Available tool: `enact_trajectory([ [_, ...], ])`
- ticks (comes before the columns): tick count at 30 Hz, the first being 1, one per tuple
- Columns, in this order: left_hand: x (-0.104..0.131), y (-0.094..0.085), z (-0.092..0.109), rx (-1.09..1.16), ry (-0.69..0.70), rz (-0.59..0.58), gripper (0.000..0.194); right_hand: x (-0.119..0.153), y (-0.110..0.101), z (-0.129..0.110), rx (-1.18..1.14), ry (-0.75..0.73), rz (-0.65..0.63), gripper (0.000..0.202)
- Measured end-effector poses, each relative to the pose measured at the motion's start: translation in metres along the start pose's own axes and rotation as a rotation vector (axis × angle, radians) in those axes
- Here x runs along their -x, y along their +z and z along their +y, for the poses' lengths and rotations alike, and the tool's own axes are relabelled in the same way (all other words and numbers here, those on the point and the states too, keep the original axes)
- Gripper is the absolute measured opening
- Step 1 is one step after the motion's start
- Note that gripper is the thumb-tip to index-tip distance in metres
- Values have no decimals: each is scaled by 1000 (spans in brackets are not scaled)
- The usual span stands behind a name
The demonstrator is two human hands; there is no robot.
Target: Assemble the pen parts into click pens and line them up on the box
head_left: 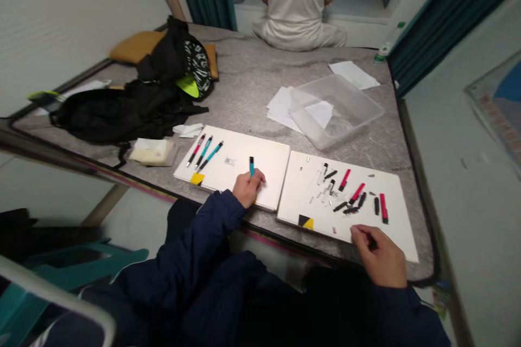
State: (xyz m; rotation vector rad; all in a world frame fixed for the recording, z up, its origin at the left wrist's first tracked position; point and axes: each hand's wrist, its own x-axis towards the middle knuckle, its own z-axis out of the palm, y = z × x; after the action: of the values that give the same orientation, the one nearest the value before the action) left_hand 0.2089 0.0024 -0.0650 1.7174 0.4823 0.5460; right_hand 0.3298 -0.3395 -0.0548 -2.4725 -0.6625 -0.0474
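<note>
My left hand point(247, 187) is closed around a teal pen barrel point(252, 167), held upright over the left white box point(260, 146). Three assembled pens point(204, 153), one red and two teal, lie side by side at that box's left end. On the right white box point(297, 173) are red barrels point(357, 193), black grips point(362, 199), clear tubes and small metal bits. My right hand point(378, 252) is over this box's front edge, its fingers curled and thumb against the fingertips; whatever is between them is hidden.
Behind the boxes stand a clear plastic bin point(354, 108) and white papers point(280, 108). A black bag point(122, 108) and a tissue pack point(150, 152) lie at the left. A person in white point(299, 0) sits at the far edge, facing away.
</note>
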Motion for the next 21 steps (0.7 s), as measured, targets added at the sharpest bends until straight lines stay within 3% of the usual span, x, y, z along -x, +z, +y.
enact_trajectory([
  [7, 2, -4, 7, -39, -4, -14, 50, -1, 15, 7, 185, 156, 99, 45],
  [13, 1, -5, 6, 80, -63, -5, 52, 6, 27, -4, 301, 114, 297, 43],
  [21, -2, -3, 10, 97, -108, -3, 49, 5, 25, -12, 293, 37, 325, 47],
])
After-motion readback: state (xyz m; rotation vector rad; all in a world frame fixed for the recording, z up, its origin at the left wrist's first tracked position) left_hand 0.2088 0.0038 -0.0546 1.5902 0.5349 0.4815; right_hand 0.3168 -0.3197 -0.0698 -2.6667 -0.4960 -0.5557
